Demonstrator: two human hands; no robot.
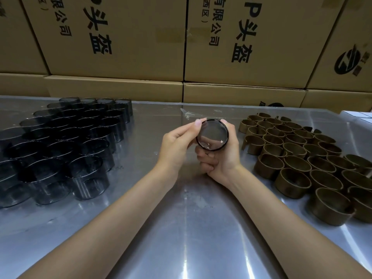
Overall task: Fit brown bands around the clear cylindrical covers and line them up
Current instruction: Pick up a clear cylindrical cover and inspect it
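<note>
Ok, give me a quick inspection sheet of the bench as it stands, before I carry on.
Surface: shiny metal table, smudged, a scrap of clear tape at the far middle.
Job's things: clear cylindrical covers standing in rows on the left; brown bands grouped on the right; one held cover lifted above the table, open end toward the camera; band on it cannot be confirmed.
Clutter: white item at the far right edge, unclear.
Grippers: left hand pinches the held cover's rim; right hand cups it from the side and beneath.
Cables: nothing seen.
Surroundings: stacked cardboard boxes behind the table.
</note>
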